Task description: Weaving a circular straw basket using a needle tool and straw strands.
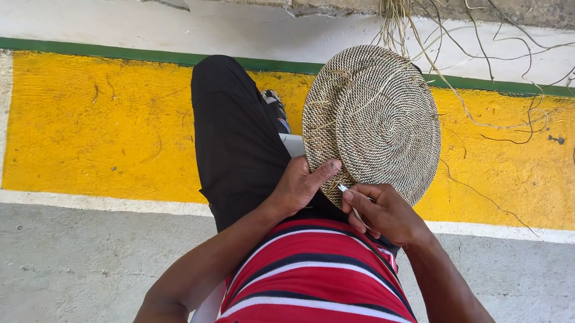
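Weaving appears underway: left hand [297,186] grips the near rim of the round woven mat [373,120] propped on the lap, right hand [383,211] fingers pinched on a thin metal tool [344,188] at the rim, loose fibre strands [487,54] beyond.

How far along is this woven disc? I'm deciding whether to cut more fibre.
Done: a wide, tightly coiled woven disc. In hand: left hand grips its near rim while right hand works a thin metal tool there. Left: loose strands remain untrimmed; more fibre lies beyond.
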